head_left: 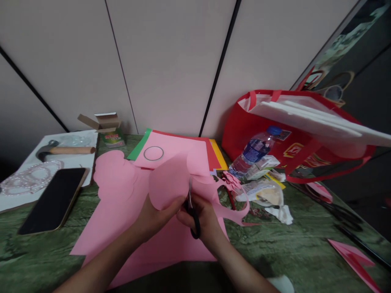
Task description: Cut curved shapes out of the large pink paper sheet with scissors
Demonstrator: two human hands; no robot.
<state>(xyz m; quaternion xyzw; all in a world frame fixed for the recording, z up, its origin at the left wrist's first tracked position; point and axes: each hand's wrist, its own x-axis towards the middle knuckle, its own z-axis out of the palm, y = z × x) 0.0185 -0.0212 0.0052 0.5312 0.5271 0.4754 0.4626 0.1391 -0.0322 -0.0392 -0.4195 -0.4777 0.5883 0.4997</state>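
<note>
My left hand [155, 219] pinches the lower edge of a pink paper piece [169, 179] with a rounded outline, thumb on top. Closed round the black handles of a pair of scissors [193, 215] is my right hand [203, 217]. The scissors' blades point away from me and meet the paper's right edge. A curved pink offcut [238, 215] trails to the right of the right hand. Beneath both hands lie large pink sheets [180, 246]. Several cut pink pieces with rounded edges [114, 175] are piled left of the hands.
Behind are coloured sheets [210, 156] with a ring [153, 153] on top. A phone [55, 201], bead strings [33, 177], a hammer [65, 150] and an opened box [111, 132] sit left. Right stand a water bottle [255, 152], a red bag [244, 122] and scraps [281, 213].
</note>
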